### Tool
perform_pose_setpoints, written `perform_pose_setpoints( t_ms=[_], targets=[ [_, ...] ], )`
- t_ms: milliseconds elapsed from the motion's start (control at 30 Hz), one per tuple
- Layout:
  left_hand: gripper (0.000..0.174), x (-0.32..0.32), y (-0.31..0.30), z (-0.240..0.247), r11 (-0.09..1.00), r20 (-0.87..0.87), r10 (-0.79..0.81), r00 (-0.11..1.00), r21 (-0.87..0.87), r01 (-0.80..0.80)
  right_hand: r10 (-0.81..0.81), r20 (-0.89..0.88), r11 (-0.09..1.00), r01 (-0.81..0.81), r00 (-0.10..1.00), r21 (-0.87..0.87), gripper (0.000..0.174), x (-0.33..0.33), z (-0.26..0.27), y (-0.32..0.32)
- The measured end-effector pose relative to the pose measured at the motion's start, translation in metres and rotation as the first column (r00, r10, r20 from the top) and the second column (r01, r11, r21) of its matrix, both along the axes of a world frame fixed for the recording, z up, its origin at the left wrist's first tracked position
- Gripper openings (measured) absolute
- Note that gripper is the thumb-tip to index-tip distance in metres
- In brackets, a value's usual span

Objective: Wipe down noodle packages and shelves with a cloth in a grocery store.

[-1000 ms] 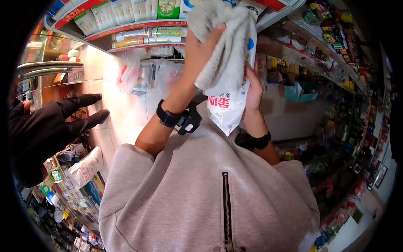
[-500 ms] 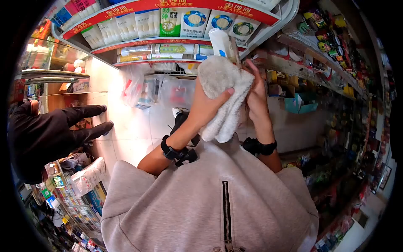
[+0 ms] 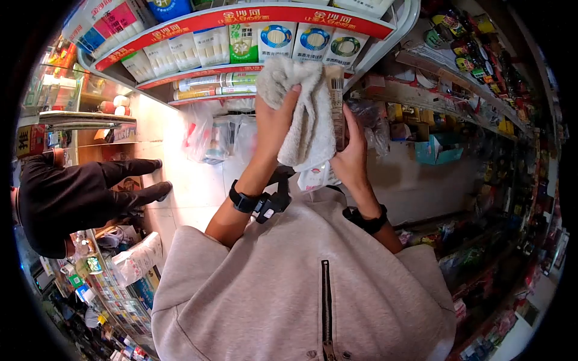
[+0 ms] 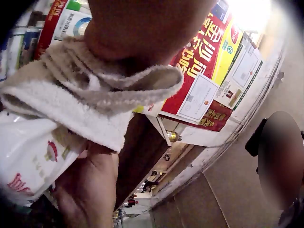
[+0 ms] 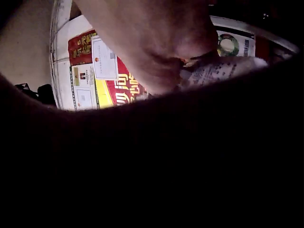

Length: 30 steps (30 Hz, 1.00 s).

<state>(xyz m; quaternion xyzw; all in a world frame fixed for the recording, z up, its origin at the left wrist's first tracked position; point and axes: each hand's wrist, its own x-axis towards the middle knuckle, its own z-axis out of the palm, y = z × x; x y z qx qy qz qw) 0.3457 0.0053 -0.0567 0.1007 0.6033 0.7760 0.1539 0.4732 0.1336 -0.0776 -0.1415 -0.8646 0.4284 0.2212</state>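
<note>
My left hand [image 3: 276,129] grips a folded whitish towel cloth [image 3: 310,129], its thumb lying over the folds. The cloth lies across a white plastic noodle packet [image 3: 316,178] and covers most of it. My right hand [image 3: 353,157] holds the packet from the right side, near a printed strip with a barcode [image 3: 335,90]. In the left wrist view, the packet [image 4: 33,156] pokes out beneath the cloth [image 4: 95,114], with the right hand [image 4: 90,185] under it. The right wrist view is mostly dark, with part of the packet [image 5: 218,72] beyond the hand.
In front stands a shelf rack [image 3: 241,17] with red strips and rows of noodle packets [image 3: 211,47]. Plastic bags [image 3: 205,135] sit on the floor below it. Stocked shelves [image 3: 475,108] run along the right. On the left a person in dark clothes [image 3: 72,195] stands near a counter.
The packet has turned and dipped, so its barcode strip and lower end show beside the cloth. Both hands have shifted slightly left, and the cloth has moved up and left.
</note>
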Motion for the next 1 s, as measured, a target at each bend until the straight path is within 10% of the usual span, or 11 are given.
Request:
perform_pose_setpoints(
  t_ms=[67, 200, 333, 400, 533, 800, 1000],
  targets=[
    [0.046, 0.015, 0.003, 0.000, 0.981, -0.296, -0.028, 0.955, -0.192, -0.031, -0.019, -0.050, 0.993, 0.013, 0.999, -0.117, 0.094, -0.005, -0.018, 0.011],
    [0.064, 0.050, -0.007, -0.033, 0.963, -0.182, -0.214, 0.960, -0.205, 0.176, -0.074, -0.073, 0.969, 0.055, 0.995, -0.239, 0.089, -0.018, 0.006, 0.024],
    [0.068, 0.076, -0.011, -0.043, 0.959, 0.014, -0.254, 0.967, -0.122, 0.254, -0.162, 0.062, 0.772, 0.165, 0.985, -0.614, 0.068, -0.018, 0.026, 0.036],
    [0.067, 0.072, -0.015, -0.038, 0.967, 0.130, -0.256, 0.958, 0.025, 0.255, 0.035, -0.022, 0.542, -0.037, 0.999, -0.839, 0.061, -0.012, 0.016, 0.051],
    [0.052, 0.065, -0.016, -0.024, 0.958, 0.184, -0.254, 0.950, 0.182, 0.221, 0.105, 0.061, 0.326, 0.023, 0.993, -0.945, 0.059, 0.005, 0.017, 0.037],
    [0.054, 0.065, -0.048, -0.009, 0.811, -0.178, -0.535, 0.825, -0.380, 0.444, 0.065, 0.118, 0.304, 0.093, 0.991, -0.948, 0.056, 0.008, -0.004, 0.042],
    [0.067, 0.042, -0.037, 0.021, 0.894, -0.503, -0.357, 0.787, -0.428, 0.131, -0.053, 0.110, 0.408, 0.122, 0.993, -0.905, 0.048, 0.027, -0.009, 0.029]
  ],
)
